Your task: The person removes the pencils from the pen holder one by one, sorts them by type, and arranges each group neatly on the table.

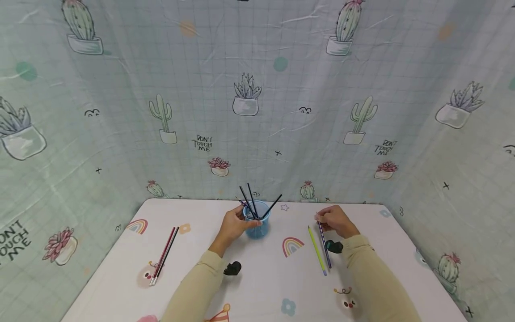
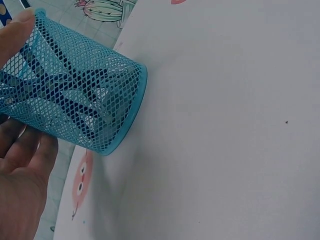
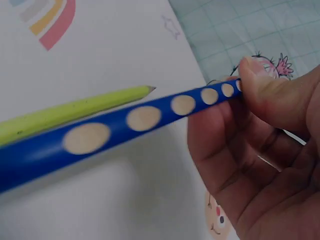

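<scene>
The white printed table (image 1: pixel 257 286) carries all items under inspection. Near its far edge, the left hand (image 1: pixel 232 226) grasps a blue mesh cup (image 1: pixel 257 230), thumb at the front of the rim; whether the base touches the table cannot be confirmed. The right hand (image 1: pixel 335 220), to the right of the cup, pinches the far end of a blue pencil (image 1: pixel 324 246). Progress, as judged: part complete. Done: three dark shafts (image 1: pixel 272 206) stand leaning in the cup. Outstanding, apparently: the blue pencil, outside the cup; a yellow-green pencil (image 1: pixel 317 250) lying just beside it; and a red pencil (image 1: pixel 165 252) and a black pencil (image 1: pixel 168 254) side by side, well apart on the left of the table. Between views: the head view alone shows the red and black pair; the left wrist view alone resolves the mesh weave, with dark shafts crossing inside; the right wrist view alone shows clearly the pale oval spots (image 3: pixel 144 118) along the blue pencil and, smallest of all, the sharpened grey point (image 3: pixel 152 88) of the yellow-green one.
</scene>
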The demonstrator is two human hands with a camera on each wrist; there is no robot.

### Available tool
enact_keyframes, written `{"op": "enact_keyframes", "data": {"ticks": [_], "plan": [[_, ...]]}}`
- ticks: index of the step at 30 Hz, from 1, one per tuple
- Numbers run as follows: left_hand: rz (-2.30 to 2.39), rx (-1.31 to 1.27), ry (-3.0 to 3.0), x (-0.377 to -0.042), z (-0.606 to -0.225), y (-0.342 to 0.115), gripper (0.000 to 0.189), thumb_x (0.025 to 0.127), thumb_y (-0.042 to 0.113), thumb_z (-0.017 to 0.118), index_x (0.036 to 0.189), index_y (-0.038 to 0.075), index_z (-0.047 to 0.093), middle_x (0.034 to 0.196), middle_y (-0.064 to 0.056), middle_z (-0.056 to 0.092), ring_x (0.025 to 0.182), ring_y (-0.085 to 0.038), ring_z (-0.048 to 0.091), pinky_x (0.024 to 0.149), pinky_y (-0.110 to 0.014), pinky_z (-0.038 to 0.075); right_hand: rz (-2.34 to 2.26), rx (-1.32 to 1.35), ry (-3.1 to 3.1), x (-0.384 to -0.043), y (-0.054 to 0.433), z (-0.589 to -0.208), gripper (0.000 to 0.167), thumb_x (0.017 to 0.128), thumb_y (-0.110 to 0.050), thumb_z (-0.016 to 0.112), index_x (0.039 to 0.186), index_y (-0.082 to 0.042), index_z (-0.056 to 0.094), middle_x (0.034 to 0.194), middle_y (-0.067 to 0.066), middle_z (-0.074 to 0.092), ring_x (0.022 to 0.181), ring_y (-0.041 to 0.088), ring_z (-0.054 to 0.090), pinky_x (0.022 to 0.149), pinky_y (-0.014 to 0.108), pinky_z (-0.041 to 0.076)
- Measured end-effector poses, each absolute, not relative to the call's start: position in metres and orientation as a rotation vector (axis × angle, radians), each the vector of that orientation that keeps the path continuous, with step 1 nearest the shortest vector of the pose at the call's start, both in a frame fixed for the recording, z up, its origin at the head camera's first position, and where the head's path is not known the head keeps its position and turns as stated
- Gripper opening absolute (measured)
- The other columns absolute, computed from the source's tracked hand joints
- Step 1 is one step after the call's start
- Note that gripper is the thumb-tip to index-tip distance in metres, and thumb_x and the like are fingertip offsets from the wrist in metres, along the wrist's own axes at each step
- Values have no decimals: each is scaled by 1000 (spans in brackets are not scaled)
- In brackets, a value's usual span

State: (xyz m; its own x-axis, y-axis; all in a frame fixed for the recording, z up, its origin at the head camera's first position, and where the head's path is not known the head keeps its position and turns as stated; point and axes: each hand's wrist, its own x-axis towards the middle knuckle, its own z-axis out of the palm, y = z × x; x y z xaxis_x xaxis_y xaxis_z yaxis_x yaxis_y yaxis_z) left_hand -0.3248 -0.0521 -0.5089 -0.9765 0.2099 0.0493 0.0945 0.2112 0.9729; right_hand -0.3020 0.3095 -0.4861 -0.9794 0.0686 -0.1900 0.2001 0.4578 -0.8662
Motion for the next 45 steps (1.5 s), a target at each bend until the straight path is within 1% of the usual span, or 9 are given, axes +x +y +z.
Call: {"op": "enact_keyframes", "data": {"ticks": [5, 7, 13, 16, 22, 29, 36, 40, 45], "plan": [[1861, 288, 2388, -327, -508, -52, 106, 75, 38, 95, 159, 4, 41, 155, -15, 55, 143, -36, 54, 117, -50, 47, -1502, 285, 2547, -305, 313, -492, 31, 99, -10, 68, 122, 11, 70, 94, 14, 72, 70, 17, 62, 64, 27, 58], [1859, 273, 2392, -328, -508, -53, 108, 74, 38, 95, 159, 3, 40, 157, -15, 54, 144, -37, 53, 118, -50, 46, -1487, 299, 2540, -305, 313, -494, 30, 98, -10, 69, 120, 10, 71, 93, 12, 71, 71, 17, 62, 64, 27, 57], [1857, 262, 2392, -326, -511, -53, 106, 75, 36, 95, 159, 2, 39, 156, -15, 54, 143, -36, 54, 117, -49, 47, -1431, 315, 2569, -303, 309, -503, 26, 96, -8, 71, 116, 9, 74, 87, 8, 71, 70, 17, 62, 62, 27, 55], [1861, 274, 2389, -325, -512, -53, 105, 76, 35, 95, 159, 2, 40, 156, -16, 55, 143, -36, 55, 116, -49, 48, -1391, 345, 2587, -303, 307, -507, 26, 95, -9, 72, 115, 8, 74, 87, 9, 71, 70, 19, 63, 61, 28, 55], [1866, 272, 2377, -326, -513, -52, 104, 75, 36, 95, 159, 4, 41, 155, -13, 56, 143, -35, 55, 116, -48, 48, -1346, 385, 2599, -306, 305, -510, 27, 94, -11, 74, 115, 6, 75, 87, 10, 71, 70, 20, 64, 60, 28, 54], [1892, 257, 2359, -326, -512, -51, 102, 74, 35, 96, 158, 6, 44, 153, -11, 59, 141, -33, 57, 116, -47, 49, -1327, 434, 2609, -310, 306, -518, 25, 93, -12, 77, 112, 4, 77, 84, 8, 72, 68, 19, 64, 59, 26, 54], [1869, 261, 2385, -323, -513, -51, 104, 75, 36, 95, 158, 4, 42, 154, -14, 57, 141, -35, 57, 114, -47, 50, -1318, 429, 2621, -307, 306, -518, 22, 92, -11, 78, 107, 5, 77, 80, 8, 72, 63, 16, 63, 57, 25, 55], [1881, 278, 2385, -323, -512, -52, 101, 77, 33, 94, 158, 3, 42, 153, -14, 58, 141, -35, 57, 114, -46, 50, -1328, 383, 2641, -307, 304, -518, 20, 91, -9, 79, 104, 6, 77, 79, 8, 72, 60, 15, 64, 56, 25, 56], [1880, 281, 2384, -324, -511, -52, 100, 77, 32, 94, 158, 4, 43, 152, -13, 59, 141, -34, 57, 116, -46, 49, -1323, 389, 2631, -308, 303, -517, 18, 90, -9, 80, 101, 6, 78, 77, 7, 71, 58, 14, 64, 55, 24, 57]]}}
